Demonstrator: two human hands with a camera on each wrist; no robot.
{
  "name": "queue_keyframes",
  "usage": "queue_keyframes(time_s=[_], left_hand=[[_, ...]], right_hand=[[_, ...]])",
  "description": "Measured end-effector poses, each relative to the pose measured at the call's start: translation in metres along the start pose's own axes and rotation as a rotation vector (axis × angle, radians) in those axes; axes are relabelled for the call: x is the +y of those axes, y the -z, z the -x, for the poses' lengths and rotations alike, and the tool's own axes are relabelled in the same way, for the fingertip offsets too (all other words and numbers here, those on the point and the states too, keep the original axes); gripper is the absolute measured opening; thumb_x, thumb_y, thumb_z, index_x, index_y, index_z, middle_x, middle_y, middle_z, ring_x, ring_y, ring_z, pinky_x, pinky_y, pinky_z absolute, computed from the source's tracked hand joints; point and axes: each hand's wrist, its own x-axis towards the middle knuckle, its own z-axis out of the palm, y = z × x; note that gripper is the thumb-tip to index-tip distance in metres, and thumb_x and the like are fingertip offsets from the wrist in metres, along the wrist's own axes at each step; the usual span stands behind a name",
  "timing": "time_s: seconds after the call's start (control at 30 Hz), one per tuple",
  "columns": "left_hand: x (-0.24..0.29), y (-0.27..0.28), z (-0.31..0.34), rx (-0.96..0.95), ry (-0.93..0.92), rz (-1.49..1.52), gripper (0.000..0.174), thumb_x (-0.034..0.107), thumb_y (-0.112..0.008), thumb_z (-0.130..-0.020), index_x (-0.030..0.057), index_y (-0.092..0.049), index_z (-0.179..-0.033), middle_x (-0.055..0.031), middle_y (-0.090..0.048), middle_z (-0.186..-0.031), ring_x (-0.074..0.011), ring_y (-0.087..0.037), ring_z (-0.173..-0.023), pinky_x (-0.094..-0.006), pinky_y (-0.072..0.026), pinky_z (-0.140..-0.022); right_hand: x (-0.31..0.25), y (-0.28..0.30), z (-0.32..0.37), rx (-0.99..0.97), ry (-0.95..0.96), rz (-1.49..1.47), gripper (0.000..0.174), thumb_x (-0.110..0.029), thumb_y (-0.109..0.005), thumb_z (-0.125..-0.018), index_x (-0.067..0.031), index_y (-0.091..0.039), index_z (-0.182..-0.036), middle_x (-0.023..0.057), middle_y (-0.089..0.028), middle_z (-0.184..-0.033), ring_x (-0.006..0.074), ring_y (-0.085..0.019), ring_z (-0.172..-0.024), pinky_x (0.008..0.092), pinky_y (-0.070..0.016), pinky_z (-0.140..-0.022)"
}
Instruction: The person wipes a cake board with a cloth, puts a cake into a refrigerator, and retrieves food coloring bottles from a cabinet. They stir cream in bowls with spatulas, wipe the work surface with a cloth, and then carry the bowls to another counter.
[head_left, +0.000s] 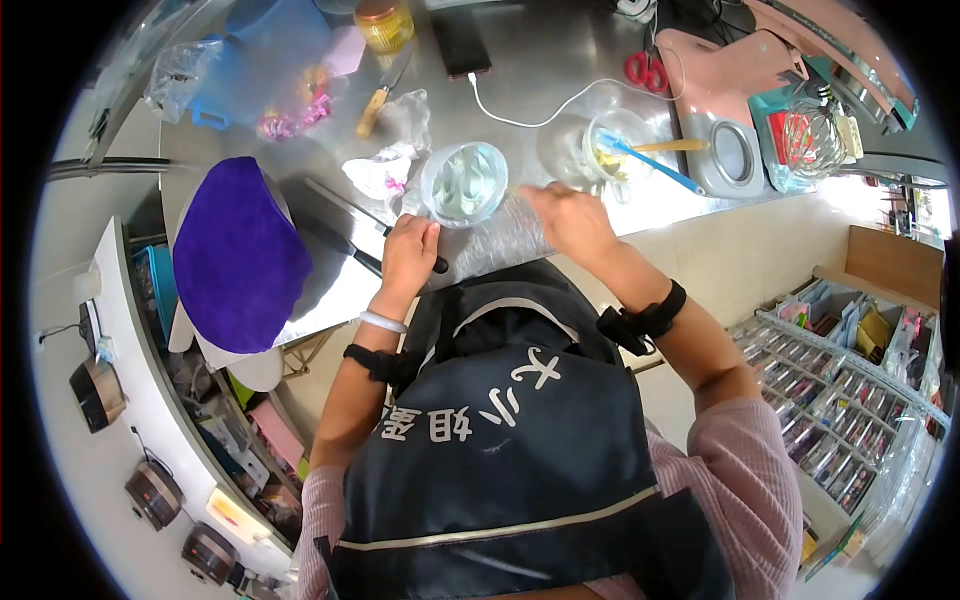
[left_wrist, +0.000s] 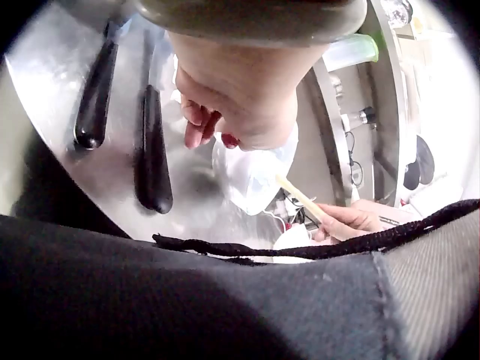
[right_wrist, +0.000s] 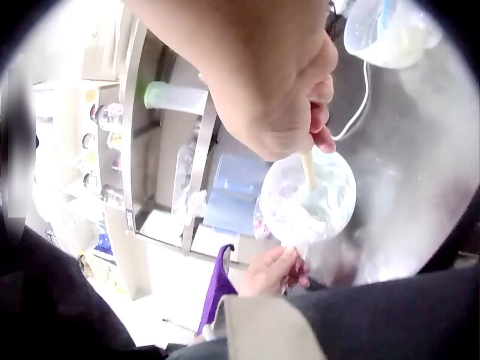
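Observation:
A clear plastic cup (head_left: 440, 192) of pale blue-green cream (head_left: 470, 178) stands near the front edge of the metal table. My left hand (head_left: 408, 255) holds it by its near left side, with the thumb close to the rim. From the right, my right hand (head_left: 575, 225) grips a pale wooden stick (left_wrist: 300, 198). The stick's lower end goes into the cream in the right wrist view, so its tip is hidden. Two black-handled knives (left_wrist: 154, 150) lie beside the left hand, their handles toward my body.
A second cup (head_left: 592, 150) with a blue spatula (head_left: 660, 168) stands to the right, before a pink stand mixer (head_left: 705, 75). Purple cloth (head_left: 240, 255) covers something at left. Farther back lie a wooden-handled knife (head_left: 375, 108), a phone (head_left: 460, 42) on a white cable and red scissors (head_left: 645, 72).

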Motion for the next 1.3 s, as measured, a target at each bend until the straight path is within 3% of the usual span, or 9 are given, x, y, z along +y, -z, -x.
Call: queue_keyframes(time_s=[0.1, 0.2, 0.3, 0.43, 0.67, 0.77, 1.07, 1.17, 1.3], left_hand=[[-0.001, -0.002, 0.0, 0.014, -0.014, 0.01, 0.018, 0.014, -0.055, -0.083, -0.0013, -0.056, -0.074, -0.017, -0.053, -0.073, -0.0356, -0.052, -0.07, -0.0421, -0.0422, -0.064], [-0.001, -0.002, -0.001, 0.01, -0.008, 0.025, 0.018, 0.014, -0.054, -0.083, -0.0015, -0.055, -0.074, -0.0171, -0.052, -0.073, -0.0353, -0.052, -0.07, -0.0421, -0.0421, -0.064], [-0.002, -0.001, -0.001, 0.003, 0.02, 0.029, 0.018, 0.014, -0.054, -0.083, -0.0017, -0.055, -0.074, -0.0172, -0.052, -0.073, -0.0351, -0.052, -0.07, -0.042, -0.0421, -0.064], [-0.001, 0.002, -0.001, -0.033, 0.004, 0.013, 0.018, 0.013, -0.053, -0.083, -0.002, -0.054, -0.074, -0.0175, -0.052, -0.073, -0.0352, -0.052, -0.071, -0.0421, -0.0419, -0.064], [-0.004, 0.002, -0.005, -0.056, -0.003, 0.007, 0.022, 0.017, -0.051, -0.085, -0.0018, -0.054, -0.073, -0.0181, -0.052, -0.071, -0.0353, -0.051, -0.071, -0.0427, -0.0408, -0.065], [-0.005, 0.011, -0.007, -0.131, 0.068, 0.022, 0.024, 0.018, -0.05, -0.086, -0.0016, -0.054, -0.073, -0.018, -0.052, -0.072, -0.0351, -0.05, -0.072, -0.0426, -0.0402, -0.066], [-0.007, 0.021, -0.023, -0.118, 0.005, 0.023, 0.026, 0.02, -0.049, -0.087, -0.0017, -0.054, -0.074, -0.018, -0.051, -0.071, -0.0351, -0.05, -0.075, -0.0425, -0.0396, -0.068], [-0.004, 0.023, -0.026, -0.158, -0.033, -0.016, 0.026, 0.02, -0.048, -0.087, -0.0018, -0.054, -0.075, -0.0178, -0.052, -0.071, -0.035, -0.05, -0.075, -0.0425, -0.0398, -0.069], [-0.002, 0.032, -0.037, -0.161, 0.011, -0.003, 0.027, 0.022, -0.047, -0.087, -0.0015, -0.054, -0.076, -0.018, -0.053, -0.074, -0.0355, -0.051, -0.077, -0.0424, -0.0403, -0.07]], right_hand=[[-0.004, -0.001, 0.0, -0.273, -0.432, 0.012, 0.03, -0.007, -0.05, -0.078, -0.0115, -0.062, -0.106, 0.0176, -0.06, -0.07, 0.0281, -0.062, -0.066, 0.0376, -0.0498, -0.057], [-0.016, -0.031, 0.01, 0.241, -0.178, -0.568, 0.024, -0.01, -0.052, -0.08, -0.0122, -0.064, -0.1, 0.0155, -0.061, -0.072, 0.0271, -0.062, -0.064, 0.0381, -0.0496, -0.057], [-0.023, -0.014, 0.008, 0.123, -0.011, -0.026, 0.024, -0.01, -0.058, -0.078, -0.0097, -0.064, -0.101, 0.0092, -0.057, -0.071, 0.0254, -0.06, -0.062, 0.0342, -0.0489, -0.054], [0.001, 0.008, 0.005, -0.071, -0.058, 0.025, 0.024, -0.015, -0.055, -0.079, -0.0145, -0.064, -0.101, 0.0077, -0.057, -0.074, 0.0256, -0.061, -0.061, 0.0347, -0.0495, -0.054], [0.005, 0.004, -0.037, 0.181, 0.093, -0.007, 0.025, -0.011, -0.059, -0.074, -0.0124, -0.065, -0.098, 0.0062, -0.058, -0.073, 0.0221, -0.06, -0.063, 0.0322, -0.0493, -0.054], [-0.001, 0.013, -0.033, -0.169, 0.112, 0.145, 0.027, -0.011, -0.056, -0.074, -0.0126, -0.065, -0.099, 0.0067, -0.058, -0.074, 0.0223, -0.061, -0.064, 0.0322, -0.0499, -0.054], [-0.005, 0.012, -0.037, -0.151, 0.122, 0.175, 0.033, -0.011, -0.055, -0.072, -0.0121, -0.062, -0.104, 0.0083, -0.057, -0.077, 0.0231, -0.062, -0.067, 0.0336, -0.0502, -0.054], [-0.002, 0.015, -0.044, 0.134, 0.058, 0.145, 0.032, -0.011, -0.056, -0.07, -0.0119, -0.063, -0.102, 0.0086, -0.057, -0.077, 0.0241, -0.062, -0.068, 0.034, -0.0505, -0.055], [0.004, 0.019, -0.049, -0.144, 0.143, 0.19, 0.02, -0.009, -0.054, -0.071, -0.0039, -0.064, -0.088, 0.013, -0.06, -0.081, 0.0274, -0.063, -0.072, 0.0364, -0.0514, -0.059]])
